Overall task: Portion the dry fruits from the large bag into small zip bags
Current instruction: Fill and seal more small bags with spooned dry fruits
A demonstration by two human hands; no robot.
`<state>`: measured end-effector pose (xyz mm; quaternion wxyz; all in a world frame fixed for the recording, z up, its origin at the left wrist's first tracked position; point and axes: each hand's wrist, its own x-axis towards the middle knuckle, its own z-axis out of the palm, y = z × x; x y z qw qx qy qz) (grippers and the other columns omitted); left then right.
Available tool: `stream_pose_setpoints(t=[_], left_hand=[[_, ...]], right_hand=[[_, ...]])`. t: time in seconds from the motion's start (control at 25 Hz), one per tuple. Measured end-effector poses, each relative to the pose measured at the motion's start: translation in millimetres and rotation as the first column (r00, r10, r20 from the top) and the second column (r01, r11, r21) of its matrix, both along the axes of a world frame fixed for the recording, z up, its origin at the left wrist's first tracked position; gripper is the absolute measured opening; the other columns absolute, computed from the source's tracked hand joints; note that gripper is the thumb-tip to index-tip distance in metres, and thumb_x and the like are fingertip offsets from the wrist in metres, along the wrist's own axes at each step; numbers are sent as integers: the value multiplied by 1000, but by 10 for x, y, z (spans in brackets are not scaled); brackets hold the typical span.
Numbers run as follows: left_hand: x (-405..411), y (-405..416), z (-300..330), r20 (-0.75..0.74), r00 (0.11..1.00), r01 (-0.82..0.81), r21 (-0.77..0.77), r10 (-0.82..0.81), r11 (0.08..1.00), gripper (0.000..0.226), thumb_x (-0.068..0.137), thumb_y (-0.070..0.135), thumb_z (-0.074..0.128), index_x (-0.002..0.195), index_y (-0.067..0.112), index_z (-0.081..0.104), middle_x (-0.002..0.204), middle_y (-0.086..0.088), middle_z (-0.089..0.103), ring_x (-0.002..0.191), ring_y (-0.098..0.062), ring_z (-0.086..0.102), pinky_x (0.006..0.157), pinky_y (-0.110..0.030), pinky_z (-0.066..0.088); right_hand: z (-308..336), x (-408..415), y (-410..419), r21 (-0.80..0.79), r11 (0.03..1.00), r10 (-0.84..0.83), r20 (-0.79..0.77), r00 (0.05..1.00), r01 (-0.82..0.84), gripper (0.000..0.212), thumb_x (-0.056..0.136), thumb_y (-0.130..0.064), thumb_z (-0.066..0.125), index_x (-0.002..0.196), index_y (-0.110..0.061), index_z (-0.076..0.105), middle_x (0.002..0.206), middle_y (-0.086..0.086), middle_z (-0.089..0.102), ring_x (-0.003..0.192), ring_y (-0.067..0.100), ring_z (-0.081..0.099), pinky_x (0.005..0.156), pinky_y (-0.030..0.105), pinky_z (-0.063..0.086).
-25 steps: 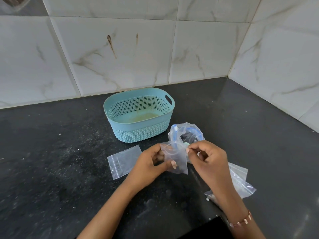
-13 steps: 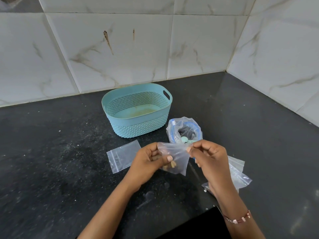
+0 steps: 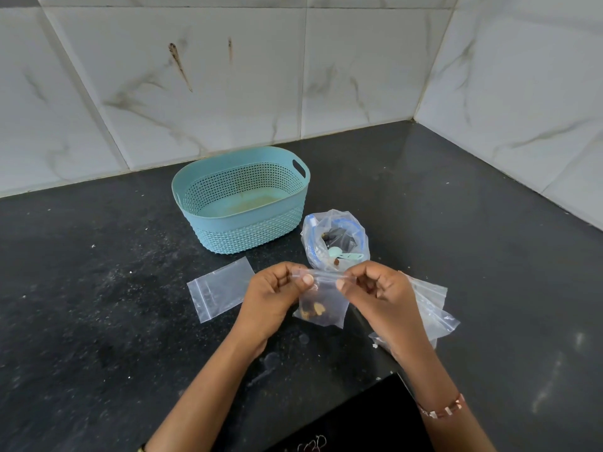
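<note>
A small clear zip bag (image 3: 321, 305) with a few dry fruits at its bottom hangs between my hands above the black counter. My left hand (image 3: 272, 298) pinches the left end of its zip strip and my right hand (image 3: 380, 293) pinches the right end, thumbs on the near side. Just behind them stands the large clear bag (image 3: 336, 238) with a blue zip rim, its mouth wide, holding dark dry fruits and a pale green scoop (image 3: 341, 254). An empty small zip bag (image 3: 220, 288) lies flat to the left.
A teal perforated basket (image 3: 241, 230) stands behind the bags near the tiled wall. A heap of spare zip bags (image 3: 430, 308) lies under and right of my right wrist. Tiled walls meet at the back right corner. Crumbs dot the counter (image 3: 98, 305).
Both hands have drawn the small bag's top out straight between them; the bag now hangs flat with the fruits settled at its bottom. The camera view shifted slightly.
</note>
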<state>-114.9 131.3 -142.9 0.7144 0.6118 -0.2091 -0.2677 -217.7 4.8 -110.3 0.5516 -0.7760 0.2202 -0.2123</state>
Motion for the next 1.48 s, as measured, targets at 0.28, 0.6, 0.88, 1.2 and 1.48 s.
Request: stream_pose_setpoints(t=[0.28,0.6,0.88,1.2,1.48], left_hand=[[-109,-83,61,172,985,-43,121,22,992,24,91,4,51,77,20,61,67,9,66,66,-3,61,64,-13,49],[-142,-70,111,197,980,-53,89,34,995,18,89,5,54,81,17,64,64,10,68,62,-3,62,59,-15,50],[-117,38,94,39,998,-40,-7,41,999,11,83,13,60,78,12,70,74,0,73,70,-10,67,69,-20,53],[-146,-30,103,-3,999,-32,27,33,999,20,89,15,55,73,15,67,66,6,69,65,-5,63,68,-22,48],[-299,-280,-11,-91,996,27,58,-22,998,10,85,11,61,87,10,71,86,-21,71,77,-30,61,70,-34,48]], right_hand=[[-101,28,84,-195,977,-68,109,992,88,14,78,1,66,73,-11,63,63,-9,57,58,-2,53,51,5,38],[-155,44,119,-240,968,-46,110,993,71,7,78,-4,68,78,-11,67,72,-7,63,73,4,58,58,8,43],[-128,43,95,-135,987,-80,66,995,88,9,78,-7,68,75,-16,69,72,-5,68,69,7,60,58,10,45],[-50,-128,82,53,997,-67,105,992,62,21,78,-3,68,68,-22,66,61,-12,65,56,-1,54,55,7,41],[-167,-279,35,144,964,-234,53,971,224,20,79,-5,67,66,-19,66,58,-6,63,56,6,56,55,13,44]])
